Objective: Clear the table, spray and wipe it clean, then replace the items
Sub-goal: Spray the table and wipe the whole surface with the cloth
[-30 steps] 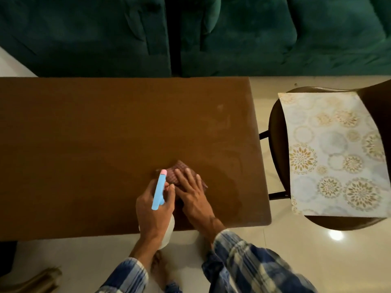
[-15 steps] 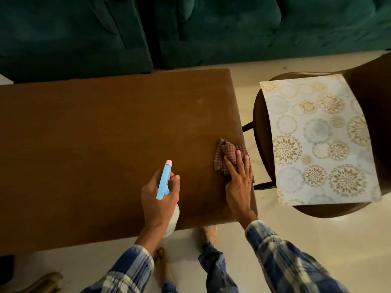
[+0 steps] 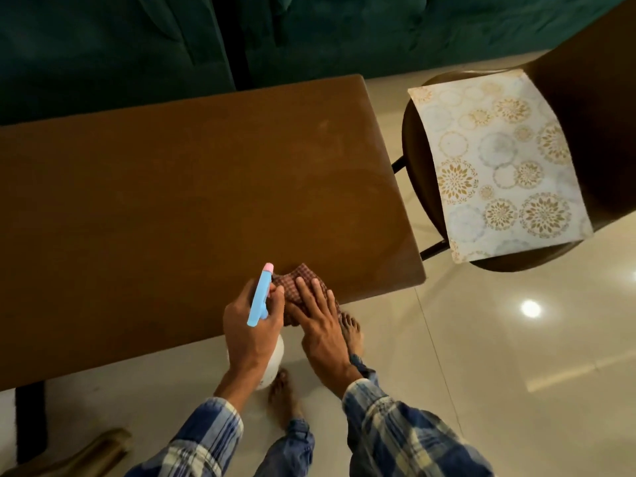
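Note:
A bare brown wooden table [image 3: 172, 201] fills the left and middle of the head view. My left hand [image 3: 249, 330] grips a spray bottle [image 3: 260, 294] with a blue trigger head and pink nozzle; its white body hangs below the table's near edge. My right hand [image 3: 318, 321] lies flat, fingers spread, pressing a red checked cloth [image 3: 296, 282] onto the table near its front edge. The two hands touch side by side.
A dark chair [image 3: 413, 149] stands right of the table with a patterned table mat [image 3: 499, 166] lying on its seat. A dark green sofa [image 3: 309, 29] runs behind the table. Glossy pale floor tiles [image 3: 516, 356] lie to the right; my bare feet are below the hands.
My right hand slid the cloth from the table's right edge back left to the front edge beside the left hand. The left hand with the bottle stayed roughly in place.

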A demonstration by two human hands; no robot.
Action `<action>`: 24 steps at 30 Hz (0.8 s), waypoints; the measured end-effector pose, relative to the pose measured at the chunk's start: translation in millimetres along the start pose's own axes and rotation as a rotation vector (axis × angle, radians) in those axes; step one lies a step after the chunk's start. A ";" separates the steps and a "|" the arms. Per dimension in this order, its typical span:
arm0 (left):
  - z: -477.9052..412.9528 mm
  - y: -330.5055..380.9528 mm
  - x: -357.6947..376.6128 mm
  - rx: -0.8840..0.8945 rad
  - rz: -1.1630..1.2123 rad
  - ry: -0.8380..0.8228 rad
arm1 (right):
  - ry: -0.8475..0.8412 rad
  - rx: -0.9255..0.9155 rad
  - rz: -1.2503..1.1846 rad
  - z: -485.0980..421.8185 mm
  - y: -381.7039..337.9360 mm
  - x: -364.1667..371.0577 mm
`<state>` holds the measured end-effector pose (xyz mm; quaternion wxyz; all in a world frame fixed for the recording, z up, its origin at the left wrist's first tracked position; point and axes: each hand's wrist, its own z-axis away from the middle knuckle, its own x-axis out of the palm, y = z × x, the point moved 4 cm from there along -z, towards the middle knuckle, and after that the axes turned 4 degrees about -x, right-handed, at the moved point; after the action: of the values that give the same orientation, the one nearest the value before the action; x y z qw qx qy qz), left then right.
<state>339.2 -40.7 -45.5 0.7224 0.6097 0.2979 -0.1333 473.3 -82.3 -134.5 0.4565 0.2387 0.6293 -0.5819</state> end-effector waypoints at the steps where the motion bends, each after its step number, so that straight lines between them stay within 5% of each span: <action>1: 6.8 -0.5 -1.1 0.009 0.009 -0.009 | 0.001 -0.010 0.033 7.7 13.6 -2.8; 14: 19.1 23.9 77.0 0.007 0.062 -0.254 | 0.342 0.567 -0.089 15.2 181.2 -93.8; 24: -6.8 34.3 86.3 -0.015 0.039 -0.151 | 0.321 0.536 -0.050 21.4 137.5 -69.0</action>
<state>424.4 -11.9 -69.8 0.7498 0.5981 0.2317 -0.1624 626.4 -58.0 -144.5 0.2574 0.4238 0.5233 -0.6930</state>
